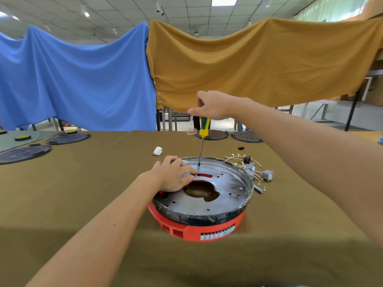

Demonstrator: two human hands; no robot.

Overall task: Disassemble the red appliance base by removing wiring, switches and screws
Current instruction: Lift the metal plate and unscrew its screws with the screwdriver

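The red appliance base [199,228] is sitting mid-table on the olive cloth [87,204], with loads of bare cloth showing on the near and left sides. On its right, just beside the rim, the pulled wiring and switches [251,169] are lying in a loose heap, and a small white part [157,151] is lying behind it. The left hand [175,175] is resting flat on the metal plate [226,189], fingers spread, gripping nothing. The right hand [211,105] is pinching the top of an upright screwdriver [204,129], its tip touching the plate's far edge.
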